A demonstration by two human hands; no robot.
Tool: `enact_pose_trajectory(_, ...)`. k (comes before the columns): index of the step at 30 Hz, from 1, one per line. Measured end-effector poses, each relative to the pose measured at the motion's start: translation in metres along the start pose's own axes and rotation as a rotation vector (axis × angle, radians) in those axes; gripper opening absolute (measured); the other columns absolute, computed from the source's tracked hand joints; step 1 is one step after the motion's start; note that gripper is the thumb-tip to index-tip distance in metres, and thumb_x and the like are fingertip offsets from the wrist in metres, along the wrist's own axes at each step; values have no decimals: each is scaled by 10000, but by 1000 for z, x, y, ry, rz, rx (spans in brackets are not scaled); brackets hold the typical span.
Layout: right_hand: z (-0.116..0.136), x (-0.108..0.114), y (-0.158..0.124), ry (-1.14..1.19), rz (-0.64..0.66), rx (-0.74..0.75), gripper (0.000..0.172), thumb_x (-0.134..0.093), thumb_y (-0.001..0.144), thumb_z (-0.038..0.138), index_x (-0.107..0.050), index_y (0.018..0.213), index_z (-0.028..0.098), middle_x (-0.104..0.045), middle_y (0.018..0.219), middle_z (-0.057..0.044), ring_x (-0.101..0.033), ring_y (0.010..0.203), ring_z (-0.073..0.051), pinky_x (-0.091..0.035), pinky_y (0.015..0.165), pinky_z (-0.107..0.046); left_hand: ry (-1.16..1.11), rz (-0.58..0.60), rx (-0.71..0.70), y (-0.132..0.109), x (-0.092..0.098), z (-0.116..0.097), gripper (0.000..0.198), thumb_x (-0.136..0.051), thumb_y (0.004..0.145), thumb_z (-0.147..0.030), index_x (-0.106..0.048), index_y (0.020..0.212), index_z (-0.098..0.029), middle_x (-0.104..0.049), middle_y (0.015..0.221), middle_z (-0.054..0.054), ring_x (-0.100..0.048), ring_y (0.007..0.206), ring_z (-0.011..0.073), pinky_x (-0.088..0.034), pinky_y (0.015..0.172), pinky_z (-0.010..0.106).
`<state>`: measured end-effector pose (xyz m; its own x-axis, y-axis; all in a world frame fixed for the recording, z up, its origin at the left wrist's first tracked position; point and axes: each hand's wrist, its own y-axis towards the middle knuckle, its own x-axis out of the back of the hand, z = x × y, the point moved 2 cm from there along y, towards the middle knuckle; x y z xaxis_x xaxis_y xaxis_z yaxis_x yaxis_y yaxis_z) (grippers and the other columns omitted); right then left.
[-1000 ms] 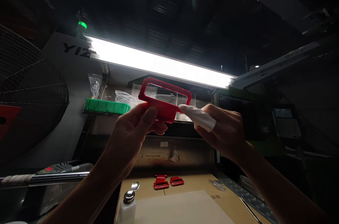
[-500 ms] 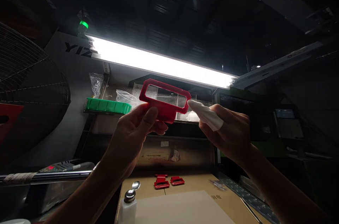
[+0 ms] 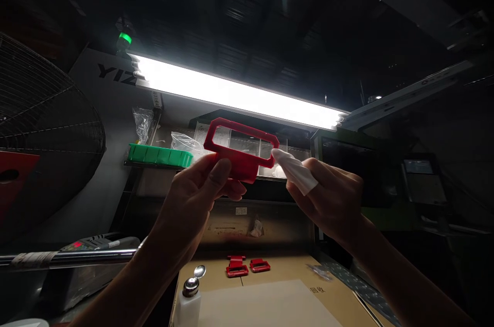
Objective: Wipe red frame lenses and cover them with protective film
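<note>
Shifted since the earlier view: white cloth (image 3: 293, 170), its tip now at the right corner of the red plastic frame (image 3: 241, 166) rather than further in along the edge. Overhead, a long glaring strip light (image 3: 235, 91) across the upper middle; at far left, a wire-caged fan (image 3: 42, 131). Along the bottom, a cardboard-covered bench (image 3: 216, 271) with a pale sheet (image 3: 266, 306), a metal-capped dispenser bottle (image 3: 189, 304) and two small red parts (image 3: 236, 267). Left of centre, a green bin (image 3: 160, 155) on a shelf.

At mid-frame, held up in the air: glossy hollow rectangle with a solid tab, pinched firmly in the left hand (image 3: 189, 198), thumb across the tab. Soft cloth folded over the closed fingers of the right hand (image 3: 332, 198), tip touching the rim. Steady pinch and light, even pressure along the narrow rim probably work best.
</note>
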<state>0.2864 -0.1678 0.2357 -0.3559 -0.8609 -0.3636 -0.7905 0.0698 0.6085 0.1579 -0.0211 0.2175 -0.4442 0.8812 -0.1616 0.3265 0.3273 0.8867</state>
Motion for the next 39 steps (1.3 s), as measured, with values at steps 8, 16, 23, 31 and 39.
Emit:
enact_pose_trajectory(8,0,0,0,39,-24,-8,64,-521,894,131,-546,849,170,-496,650,34,-359,517,-83,-292,459,-228,-5,-18,-2,1,1,2,201,-663,810,-367,-704,811,-170,-725,639,-20,-634,567,75,-524,570,134)
enact_pose_trajectory(16,4,-3,5,-37,-3,9,70,-518,901,129,-580,913,157,-510,626,39,-393,494,-81,-277,441,-226,-5,-1,4,-2,2,2,193,-663,813,-362,-712,843,-177,-735,653,-22,-643,577,72,-516,585,132)
enact_pose_trajectory(23,4,1,0,-30,-17,-7,57,-535,874,108,-575,906,133,-489,606,35,-346,489,-97,-305,452,-233,0,-14,23,-3,4,4,212,-669,804,-384,-701,860,-182,-730,638,-25,-641,586,78,-503,581,137)
enact_pose_trajectory(31,7,-3,4,-87,14,22,52,-511,903,131,-555,892,157,-544,637,28,-410,487,-85,-288,442,-231,14,7,31,-6,1,5,192,-642,828,-362,-691,846,-178,-711,627,-26,-622,591,85,-502,599,159)
enact_pose_trajectory(39,1,-1,-3,-50,1,-40,108,-501,898,120,-580,957,164,-475,605,45,-339,470,-96,-285,433,-231,13,-34,35,-7,-2,4,170,-657,814,-324,-698,861,-166,-719,651,-1,-619,582,110,-495,588,200)
